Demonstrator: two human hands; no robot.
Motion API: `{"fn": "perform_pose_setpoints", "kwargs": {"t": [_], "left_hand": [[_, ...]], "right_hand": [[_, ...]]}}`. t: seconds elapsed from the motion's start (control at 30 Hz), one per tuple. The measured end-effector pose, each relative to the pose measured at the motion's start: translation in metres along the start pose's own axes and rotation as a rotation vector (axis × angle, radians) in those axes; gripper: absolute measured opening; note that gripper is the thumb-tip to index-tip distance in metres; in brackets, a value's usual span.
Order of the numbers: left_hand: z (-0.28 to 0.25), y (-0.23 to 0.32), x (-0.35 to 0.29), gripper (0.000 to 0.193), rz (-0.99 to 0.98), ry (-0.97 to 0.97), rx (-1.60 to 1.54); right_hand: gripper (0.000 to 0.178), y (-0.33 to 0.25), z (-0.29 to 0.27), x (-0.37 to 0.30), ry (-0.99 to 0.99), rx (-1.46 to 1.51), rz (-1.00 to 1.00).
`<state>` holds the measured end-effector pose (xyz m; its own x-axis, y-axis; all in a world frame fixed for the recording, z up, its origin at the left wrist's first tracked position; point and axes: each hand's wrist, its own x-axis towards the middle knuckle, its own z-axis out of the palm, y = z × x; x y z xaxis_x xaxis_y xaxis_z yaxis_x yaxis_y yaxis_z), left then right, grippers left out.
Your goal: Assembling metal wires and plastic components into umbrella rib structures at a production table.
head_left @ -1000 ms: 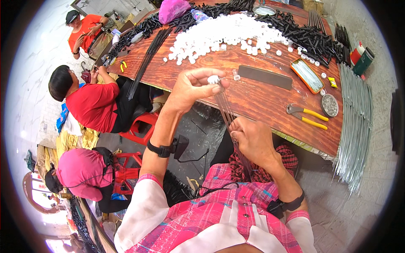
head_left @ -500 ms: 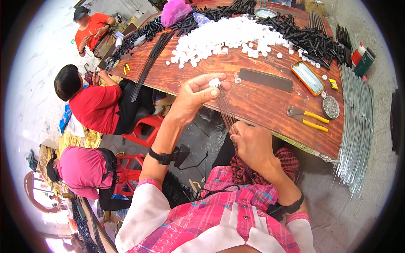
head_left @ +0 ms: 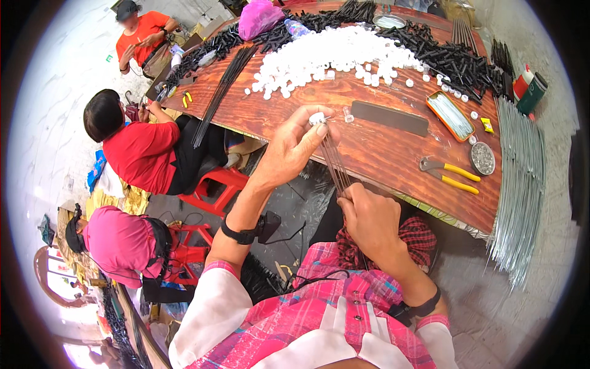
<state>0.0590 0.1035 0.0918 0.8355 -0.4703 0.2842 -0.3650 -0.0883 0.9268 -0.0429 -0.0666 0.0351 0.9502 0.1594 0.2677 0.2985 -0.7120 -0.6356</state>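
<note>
Just in front of the table's near edge, my left hand (head_left: 292, 147) is closed around a small white plastic cap (head_left: 317, 119), pinched between thumb and fingers. From this cap a bundle of thin dark metal rods (head_left: 334, 161), like umbrella ribs, slants down toward my lap. My right hand (head_left: 372, 224) is closed around the bundle lower down; its fingers hide part of the rods. The rods' lower ends are mostly out of sight behind that hand and my clothing. Beyond my left fingers a small clear plastic piece (head_left: 348, 115) lies on the wooden table (head_left: 381, 154).
A flat dark bar (head_left: 389, 117), yellow-handled pliers (head_left: 460, 173), a tin of thin wires (head_left: 450, 115) and a bowl of small pieces (head_left: 482, 158) lie on the table. White caps (head_left: 332, 58) and black parts (head_left: 455, 71) are heaped behind. Steel rods (head_left: 522, 190) overhang the right edge. Co-workers sit leftward.
My left hand has turned slightly, its fingers more bunched around the cap. My right hand has slipped a little lower along the rods. The whole view has shifted slightly.
</note>
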Motion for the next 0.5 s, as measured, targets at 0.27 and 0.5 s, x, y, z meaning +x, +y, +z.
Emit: {"fn": "perform_pose_setpoints", "kwargs": {"t": [0.27,0.5], "left_hand": [[-0.008,-0.004,0.003,0.031,-0.006,-0.023,0.071],[-0.009,-0.005,0.004,0.031,-0.018,-0.033,0.043]], "right_hand": [[0.023,0.011,0.003,-0.023,-0.045,0.06,0.081],[0.019,0.023,0.014,-0.025,0.024,0.33,0.189]]}}
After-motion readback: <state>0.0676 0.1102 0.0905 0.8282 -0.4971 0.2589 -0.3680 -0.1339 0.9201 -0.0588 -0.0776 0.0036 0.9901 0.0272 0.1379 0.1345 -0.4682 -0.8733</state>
